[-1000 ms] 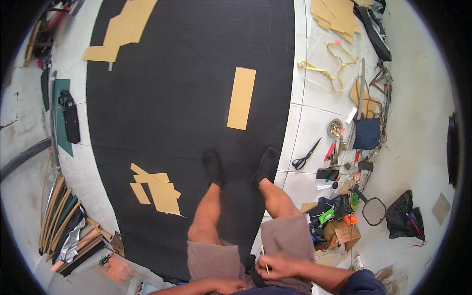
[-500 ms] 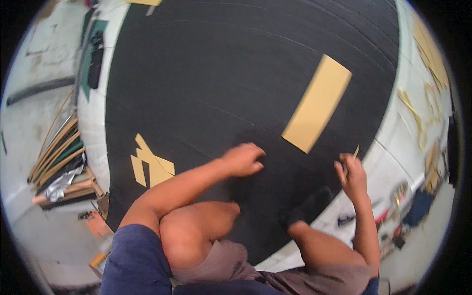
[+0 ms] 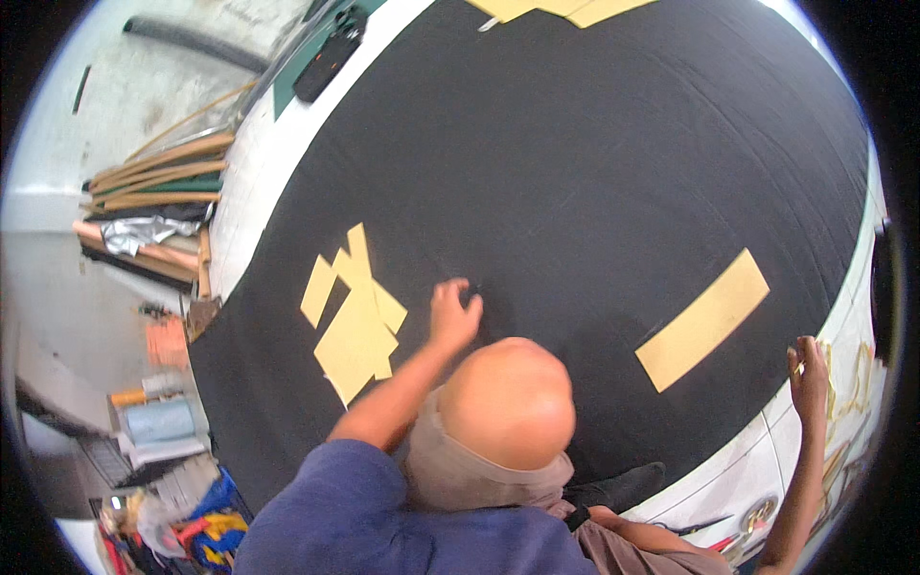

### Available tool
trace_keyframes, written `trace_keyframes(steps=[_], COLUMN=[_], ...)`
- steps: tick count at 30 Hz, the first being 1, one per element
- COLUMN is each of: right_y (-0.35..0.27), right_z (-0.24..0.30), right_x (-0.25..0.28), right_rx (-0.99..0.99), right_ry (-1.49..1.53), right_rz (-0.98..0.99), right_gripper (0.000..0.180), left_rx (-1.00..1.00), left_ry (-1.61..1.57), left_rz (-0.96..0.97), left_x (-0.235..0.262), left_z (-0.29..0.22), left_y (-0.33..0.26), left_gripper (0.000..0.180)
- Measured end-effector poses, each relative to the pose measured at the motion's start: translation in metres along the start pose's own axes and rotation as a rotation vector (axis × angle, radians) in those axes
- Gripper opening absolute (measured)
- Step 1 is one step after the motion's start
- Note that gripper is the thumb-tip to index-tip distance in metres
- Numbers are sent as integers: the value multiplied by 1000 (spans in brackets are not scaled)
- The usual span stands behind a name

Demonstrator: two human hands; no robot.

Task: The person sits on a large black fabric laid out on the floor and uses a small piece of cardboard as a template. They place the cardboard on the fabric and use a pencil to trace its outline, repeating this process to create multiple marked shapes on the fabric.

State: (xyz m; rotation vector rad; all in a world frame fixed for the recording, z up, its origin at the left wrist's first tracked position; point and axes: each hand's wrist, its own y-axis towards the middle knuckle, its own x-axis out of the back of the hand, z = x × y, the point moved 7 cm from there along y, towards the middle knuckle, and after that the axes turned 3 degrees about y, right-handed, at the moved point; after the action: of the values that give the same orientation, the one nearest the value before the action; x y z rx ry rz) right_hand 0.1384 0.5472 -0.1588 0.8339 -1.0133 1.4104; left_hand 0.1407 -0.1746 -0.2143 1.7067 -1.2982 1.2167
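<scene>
I am down on a wide sheet of black fabric (image 3: 575,172). My left hand (image 3: 454,313) is low over it in front of my knee, fingers curved and thumb apart, with no held thing showing. Beside that hand, on the left, lies a loose pile of tan card pattern pieces (image 3: 356,321), some overlapping. My right hand (image 3: 809,372) is out past the fabric's right edge, its fingers closed on a thin pale stick (image 3: 799,368) that is mostly hidden. Between the hands, toward the right, a long tan card strip (image 3: 704,321) lies flat on the fabric.
More tan card pieces (image 3: 575,8) lie at the far edge. On the left floor are a bundle of rolls (image 3: 158,192), a dark object on a green mat (image 3: 331,53) and a blue item (image 3: 158,420). Scissors (image 3: 695,527) and a tape roll (image 3: 760,513) lie at lower right.
My view has turned and shifted, so the fabric and card pieces sit differently in it. My right hand has moved outward, away from the card strip. The left knee is raised higher in view.
</scene>
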Motion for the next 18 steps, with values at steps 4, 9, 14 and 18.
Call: trace_keyframes(steps=[4,9,14,18], right_y=[24,37,38,17], right_z=[0,45,100,102], right_x=[-12,-30,-51,-83], right_rx=[14,140,186,140], right_ry=[113,-133,-22,-4], right_rz=[62,181,201,296], right_gripper=[35,37,39,38], left_rx=[189,370,704,942], left_ry=[14,38,207,139], left_rz=[97,9,18,138], left_x=[-21,15,57,46], left_z=[51,137,247,287], left_y=[-114,-157,-136,-140], left_gripper=[54,70,77,76])
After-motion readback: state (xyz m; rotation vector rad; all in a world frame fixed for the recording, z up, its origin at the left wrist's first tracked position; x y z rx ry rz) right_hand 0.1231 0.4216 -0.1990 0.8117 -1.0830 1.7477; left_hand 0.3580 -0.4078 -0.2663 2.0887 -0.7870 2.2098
